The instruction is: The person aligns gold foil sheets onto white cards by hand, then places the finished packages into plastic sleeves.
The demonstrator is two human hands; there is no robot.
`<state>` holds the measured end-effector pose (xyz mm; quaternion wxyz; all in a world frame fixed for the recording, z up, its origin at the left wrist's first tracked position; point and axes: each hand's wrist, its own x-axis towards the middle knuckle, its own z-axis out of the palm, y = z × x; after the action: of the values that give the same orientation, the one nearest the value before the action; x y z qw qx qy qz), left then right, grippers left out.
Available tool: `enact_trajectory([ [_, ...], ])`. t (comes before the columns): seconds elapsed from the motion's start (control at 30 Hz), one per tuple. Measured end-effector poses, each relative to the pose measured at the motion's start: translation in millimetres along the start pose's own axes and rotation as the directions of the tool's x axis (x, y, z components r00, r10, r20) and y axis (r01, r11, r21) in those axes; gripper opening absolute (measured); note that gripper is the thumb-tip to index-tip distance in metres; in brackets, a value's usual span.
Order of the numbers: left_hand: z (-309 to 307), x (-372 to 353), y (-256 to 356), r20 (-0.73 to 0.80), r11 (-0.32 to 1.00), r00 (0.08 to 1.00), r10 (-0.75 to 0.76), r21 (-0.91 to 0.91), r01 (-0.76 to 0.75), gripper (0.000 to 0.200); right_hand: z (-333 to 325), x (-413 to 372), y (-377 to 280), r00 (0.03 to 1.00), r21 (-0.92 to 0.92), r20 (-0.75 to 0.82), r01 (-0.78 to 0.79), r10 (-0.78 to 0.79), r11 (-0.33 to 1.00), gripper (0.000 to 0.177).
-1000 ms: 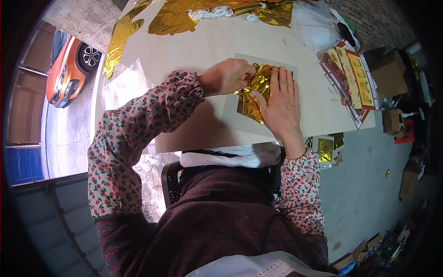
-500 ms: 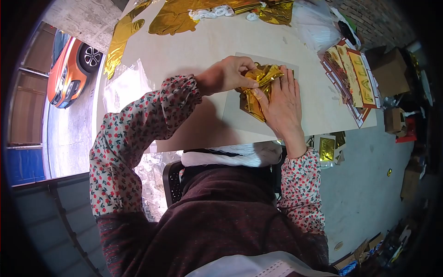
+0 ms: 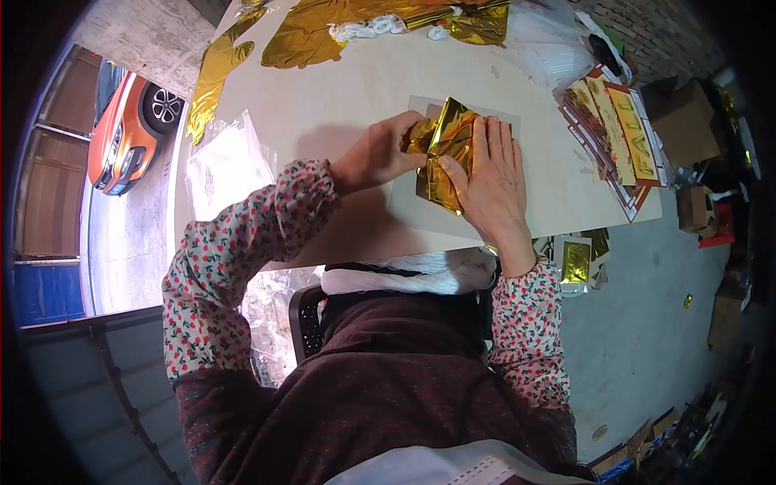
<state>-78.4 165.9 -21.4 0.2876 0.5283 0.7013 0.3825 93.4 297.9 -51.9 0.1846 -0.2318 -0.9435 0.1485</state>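
A folded bundle of shiny gold foil (image 3: 453,133) lies on a thin grey sheet (image 3: 408,217) near the table's front edge. My left hand (image 3: 378,153) is at the bundle's left side, its thumb and fingers closed on a crumpled part of the foil; some fingertips are hidden behind it. My right hand (image 3: 493,178) lies flat on the foil's right side with fingers stretched out and pressed down. Its thumb rests across the middle of the bundle.
More flat gold foil (image 3: 303,40) spreads along the table's far side, with white ribbon-like bundles (image 3: 376,28) on it. Clear plastic bags (image 3: 230,166) lie at left. Printed "FALL" cards (image 3: 634,133) are at right. Cardboard boxes (image 3: 683,125) stand beyond; an orange car (image 3: 121,133) is outside.
My left hand has moved left and down from the top of the foil to its left side. The foil now lies flatter, with a straight upright fold. My right hand stays in place.
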Motion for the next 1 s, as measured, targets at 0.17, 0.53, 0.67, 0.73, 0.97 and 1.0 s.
enact_trajectory([
  [0.17,26.7,-17.1,14.7,-0.234,0.997,0.971,0.053,0.072,-0.037,0.035,-2.7,-0.6,-1.9,1.0,0.014,-0.004,0.003,-0.003,1.0,0.081],
  [0.53,46.1,-11.7,1.6,-0.379,0.932,0.885,0.269,0.336,-0.139,0.03,-6.4,0.2,-2.6,1.0,0.015,0.013,0.002,-0.002,1.0,0.08],
  [0.67,47.6,-6.2,8.2,-0.416,0.957,0.895,0.16,0.286,-0.039,0.027,-3.7,0.1,-1.2,1.0,0.037,-0.004,0.003,-0.003,0.999,0.079],
  [0.73,49.5,-6.6,13.5,-0.458,0.937,0.864,0.212,0.347,-0.046,0.025,-4.8,-0.5,-0.9,1.0,0.054,-0.003,0.0,0.0,0.999,0.078],
  [0.97,49.6,-9.0,10.9,-0.384,0.883,0.859,0.339,0.446,-0.149,0.025,-5.4,-0.5,-0.7,1.0,0.075,0.004,-0.01,0.009,0.997,0.079],
  [1.0,49.0,-10.5,12.9,-0.366,0.883,0.867,0.337,0.444,-0.156,0.025,-6.7,-0.3,-0.5,1.0,0.08,0.005,-0.01,0.009,0.997,0.08],
])
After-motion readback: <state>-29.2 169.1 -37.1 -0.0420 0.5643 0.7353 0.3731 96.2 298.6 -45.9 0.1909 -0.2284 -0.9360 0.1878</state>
